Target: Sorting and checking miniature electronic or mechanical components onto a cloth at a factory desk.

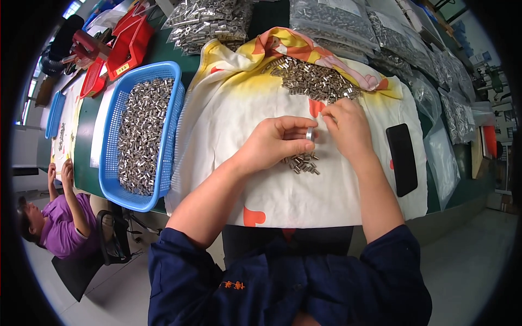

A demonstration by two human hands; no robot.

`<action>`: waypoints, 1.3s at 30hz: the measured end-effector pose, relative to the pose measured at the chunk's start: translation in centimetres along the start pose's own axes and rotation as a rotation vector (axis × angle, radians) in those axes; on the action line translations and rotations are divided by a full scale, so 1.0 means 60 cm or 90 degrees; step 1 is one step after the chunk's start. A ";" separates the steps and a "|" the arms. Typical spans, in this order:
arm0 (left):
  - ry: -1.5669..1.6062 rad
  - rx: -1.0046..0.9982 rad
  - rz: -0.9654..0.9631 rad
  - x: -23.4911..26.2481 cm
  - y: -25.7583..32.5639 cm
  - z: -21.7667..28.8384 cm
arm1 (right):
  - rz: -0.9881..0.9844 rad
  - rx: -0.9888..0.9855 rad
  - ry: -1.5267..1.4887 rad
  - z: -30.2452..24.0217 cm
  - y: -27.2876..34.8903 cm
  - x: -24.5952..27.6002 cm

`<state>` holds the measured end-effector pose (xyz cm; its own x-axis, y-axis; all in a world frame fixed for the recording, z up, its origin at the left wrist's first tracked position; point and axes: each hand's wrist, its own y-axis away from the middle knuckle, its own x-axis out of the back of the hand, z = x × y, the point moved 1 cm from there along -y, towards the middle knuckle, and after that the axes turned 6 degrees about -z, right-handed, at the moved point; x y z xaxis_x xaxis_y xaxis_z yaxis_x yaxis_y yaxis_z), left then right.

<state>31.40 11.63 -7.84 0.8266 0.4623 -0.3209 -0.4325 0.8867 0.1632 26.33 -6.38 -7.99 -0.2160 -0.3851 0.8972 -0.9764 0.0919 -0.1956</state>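
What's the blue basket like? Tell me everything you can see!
The basket is a long box with rounded corners and no lid. It looks like plastic, with little holes in its walls. It sits upright on the green table, left of the white cloth, with lots of shiny, metal-looking pieces inside. Neither the left hand nor the right hand touches it.

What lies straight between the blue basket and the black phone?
In the head view, white cloth bearing a small pile of metal pieces lies between basket and phone; the left hand, holding a silver piece, and the right hand are over it.
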 end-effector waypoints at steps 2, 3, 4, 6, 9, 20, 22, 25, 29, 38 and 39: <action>0.046 -0.025 0.037 0.004 0.000 -0.004 | 0.005 0.046 0.002 -0.012 0.005 0.001; 0.047 -0.024 0.039 0.005 -0.001 -0.004 | 0.003 0.047 0.001 -0.020 0.007 0.005; 0.042 -0.042 0.067 0.007 -0.003 -0.004 | -0.006 -0.024 -0.178 -0.028 0.008 0.011; 0.039 -0.069 0.095 0.011 -0.008 -0.004 | -0.018 -0.097 -0.357 -0.033 0.013 0.015; 0.046 -0.057 0.108 0.008 -0.004 0.000 | -0.049 -0.006 -0.513 -0.038 0.019 0.017; -0.080 -0.060 0.118 0.004 -0.004 -0.003 | 0.057 0.134 -0.258 -0.059 0.025 0.021; -0.083 -0.063 0.117 0.002 -0.001 0.004 | 0.014 0.109 -0.328 -0.054 0.024 0.031; -0.018 -0.020 0.096 -0.001 0.001 0.006 | -0.065 0.058 -0.425 -0.047 0.022 0.032; -0.009 -0.020 0.069 -0.002 0.004 0.002 | -0.100 -0.009 -0.479 -0.042 0.021 0.030; -0.175 -0.005 -0.042 -0.011 0.006 -0.005 | -0.006 -0.037 -0.050 0.016 -0.020 0.013; -0.168 -0.014 -0.036 -0.009 0.005 -0.008 | 0.009 0.015 0.050 0.018 -0.024 0.009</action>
<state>30.65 11.66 -8.07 0.9139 0.3991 -0.0741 -0.3878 0.9124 0.1312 27.62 -7.73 -7.64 -0.2295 -0.3099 0.9226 -0.9733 0.0744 -0.2172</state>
